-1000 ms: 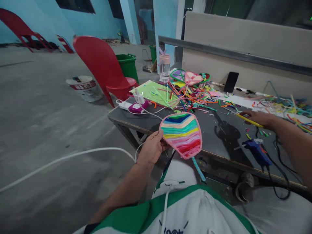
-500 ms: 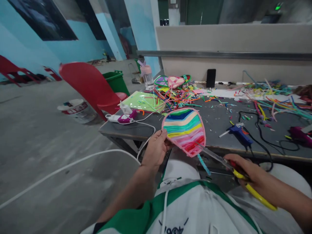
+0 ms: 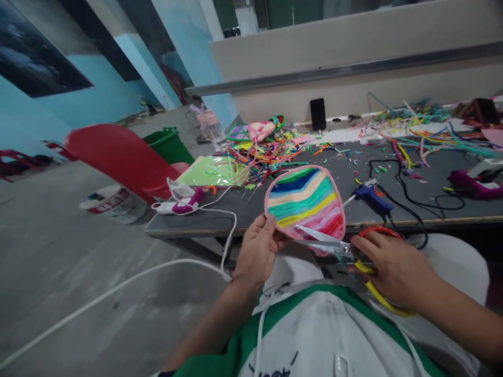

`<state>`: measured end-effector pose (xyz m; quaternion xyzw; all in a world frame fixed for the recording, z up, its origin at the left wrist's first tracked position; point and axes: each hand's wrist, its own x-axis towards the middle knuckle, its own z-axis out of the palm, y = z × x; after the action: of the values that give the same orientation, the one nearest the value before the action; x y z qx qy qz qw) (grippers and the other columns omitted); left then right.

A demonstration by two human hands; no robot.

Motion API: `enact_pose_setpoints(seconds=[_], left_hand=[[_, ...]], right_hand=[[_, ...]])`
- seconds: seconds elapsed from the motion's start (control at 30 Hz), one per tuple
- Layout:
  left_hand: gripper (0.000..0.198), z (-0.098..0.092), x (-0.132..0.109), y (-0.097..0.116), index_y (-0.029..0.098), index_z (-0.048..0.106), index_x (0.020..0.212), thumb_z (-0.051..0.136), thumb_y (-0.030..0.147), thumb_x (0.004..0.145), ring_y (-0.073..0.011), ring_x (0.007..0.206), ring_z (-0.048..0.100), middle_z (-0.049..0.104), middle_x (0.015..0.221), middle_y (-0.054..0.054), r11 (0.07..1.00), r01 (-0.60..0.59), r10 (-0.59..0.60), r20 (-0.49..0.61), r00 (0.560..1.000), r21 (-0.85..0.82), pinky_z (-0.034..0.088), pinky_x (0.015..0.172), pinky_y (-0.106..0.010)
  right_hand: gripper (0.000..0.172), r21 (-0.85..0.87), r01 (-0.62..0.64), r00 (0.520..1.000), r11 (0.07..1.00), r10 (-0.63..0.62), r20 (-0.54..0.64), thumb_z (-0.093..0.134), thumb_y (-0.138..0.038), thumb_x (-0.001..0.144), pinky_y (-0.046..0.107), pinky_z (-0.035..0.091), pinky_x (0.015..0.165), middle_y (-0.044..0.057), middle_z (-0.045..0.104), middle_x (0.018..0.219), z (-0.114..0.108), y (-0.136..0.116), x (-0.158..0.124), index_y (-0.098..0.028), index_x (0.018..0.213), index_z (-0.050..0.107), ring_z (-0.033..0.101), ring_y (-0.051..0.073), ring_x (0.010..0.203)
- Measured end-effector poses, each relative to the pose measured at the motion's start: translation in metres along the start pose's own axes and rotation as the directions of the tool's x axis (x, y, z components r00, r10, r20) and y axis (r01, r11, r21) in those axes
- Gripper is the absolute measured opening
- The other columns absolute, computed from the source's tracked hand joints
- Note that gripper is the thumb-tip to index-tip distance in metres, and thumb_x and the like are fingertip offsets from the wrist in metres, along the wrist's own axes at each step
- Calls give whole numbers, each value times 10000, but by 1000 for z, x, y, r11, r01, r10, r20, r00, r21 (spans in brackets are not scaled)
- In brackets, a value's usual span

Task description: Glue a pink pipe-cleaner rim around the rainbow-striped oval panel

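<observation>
My left hand (image 3: 259, 246) pinches the lower left edge of a striped craft panel (image 3: 304, 201) made of coloured pipe cleaners with a pink rim. The panel is held tilted above my lap, at the table's front edge. My right hand (image 3: 393, 267) is closed round the red and yellow handles of a pair of scissors (image 3: 341, 248). Their blades are spread and lie across the panel's lower edge, pointing toward my left hand. Whether the blades touch the panel I cannot tell.
On the grey table (image 3: 251, 209) lie a blue glue gun (image 3: 373, 199), a heap of pipe cleaners (image 3: 271, 162), a green plastic packet (image 3: 216, 172) and a purple power strip (image 3: 188, 203). A phone (image 3: 318, 114) leans at the back. A red chair (image 3: 113, 157) stands left; a white cable (image 3: 118, 288) crosses there.
The scissors have opened and moved left, their blades now across the panel's lower edge. My right hand has come closer to the panel. The view has tilted and shifted.
</observation>
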<state>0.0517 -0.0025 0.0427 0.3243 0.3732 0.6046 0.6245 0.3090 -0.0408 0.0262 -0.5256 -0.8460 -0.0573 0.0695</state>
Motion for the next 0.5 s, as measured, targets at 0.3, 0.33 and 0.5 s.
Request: enact_pose_setpoints(seconds=[0.3,0.33,0.5], left_hand=[[229,-1,0,-5,168,647,1023,666,296,834,-150,766,708,743,965,-63,998,11,-8,40,999,-68,601,727,-296],[223,-1,0,-5,169,646,1020,664,295,836,-145,759,706,742,956,-58,997,8,-5,45,999,-71,601,724,-292],[214,0,-1,-6,161,640,1015,655,289,844,-151,770,704,738,936,-57,997,15,-11,59,998,-71,604,713,-298]], right_hand=[[351,-91,78,997,993,-81,-21,510,-570,866,352,355,684,41,671,867,4,2,-4,-249,1002,555,628,238,728],[345,-93,82,996,992,-84,-21,502,-567,872,349,348,676,38,671,862,5,2,-4,-251,1002,552,629,239,726],[334,-117,106,994,987,-110,-21,493,-564,877,343,311,639,24,661,831,2,2,-6,-252,987,542,626,241,688]])
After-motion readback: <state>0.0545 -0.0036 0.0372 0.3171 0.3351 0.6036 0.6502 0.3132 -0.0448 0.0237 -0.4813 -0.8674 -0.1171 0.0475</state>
